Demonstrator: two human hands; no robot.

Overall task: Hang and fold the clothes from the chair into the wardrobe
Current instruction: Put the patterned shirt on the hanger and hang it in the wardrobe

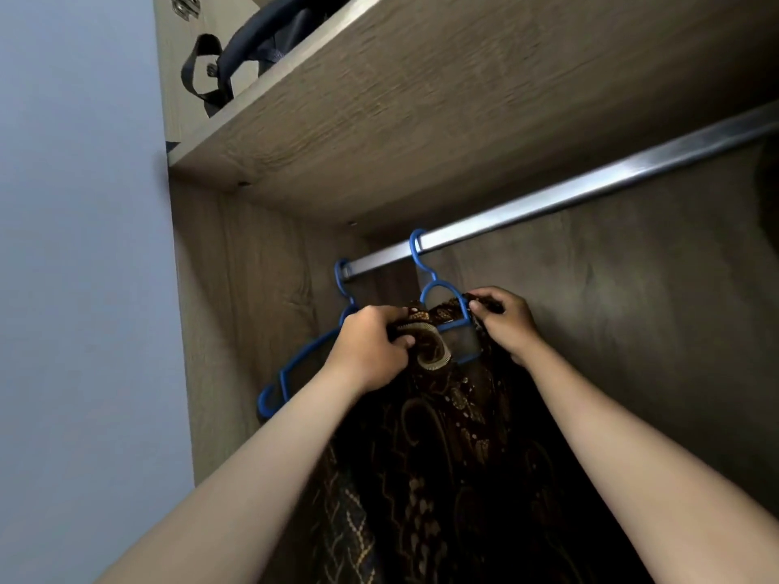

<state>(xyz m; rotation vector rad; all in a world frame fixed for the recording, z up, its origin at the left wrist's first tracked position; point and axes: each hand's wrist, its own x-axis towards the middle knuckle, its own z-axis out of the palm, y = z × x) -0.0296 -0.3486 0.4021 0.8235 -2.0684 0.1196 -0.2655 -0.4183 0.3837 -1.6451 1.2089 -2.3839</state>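
Two bare forearms reach up into the wardrobe toward the metal hanging rail [548, 200], the landmark here. A dark brown batik-patterned garment [442, 457] hangs below the rail on a blue plastic hanger [438, 288], whose hook is over the rail. The left hand [371, 347] has its fingers curled and closed around the garment's collar, thumb pressed against the fabric. The right hand [506, 322] pinches the cloth at the hanger's shoulder between thumb and fingers. A second blue hanger [295, 364], bare, hangs from the rail's left end, just beside the first. Above the rail, a wooden shelf [379, 120] carries a dark bag [261, 40] with a strap looping over its edge.
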